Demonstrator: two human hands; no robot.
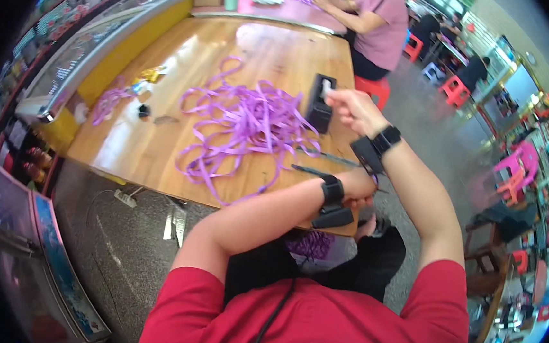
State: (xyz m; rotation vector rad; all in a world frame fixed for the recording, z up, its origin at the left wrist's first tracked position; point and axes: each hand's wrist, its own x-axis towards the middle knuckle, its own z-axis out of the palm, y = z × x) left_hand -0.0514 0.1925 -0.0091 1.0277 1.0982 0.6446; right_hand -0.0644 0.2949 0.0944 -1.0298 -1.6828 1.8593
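Observation:
My right hand (pixel 358 112) is closed in a pinch at a small white piece (pixel 327 87), which sits at the top of an upright black holder (pixel 318 114) near the table's right edge. Crossing below it, my left hand (pixel 358 186) is curled at the near right corner of the table; what its fingers hold, if anything, is hidden. A loose heap of purple ribbon-like straps (pixel 253 118) lies to the left of both hands. Between the heap and my left hand are two dark, thin pen-like tools (pixel 310 170). Each wrist wears a black band with a small box.
The wooden table (pixel 187 48) carries a yellow packet (pixel 153 73), a small black piece (pixel 144 110) and more purple strap (pixel 109 103) at left. A person in pink (pixel 383 25) sits at the far right on a red stool (pixel 374 90). A display case (pixel 104 42) borders the left side.

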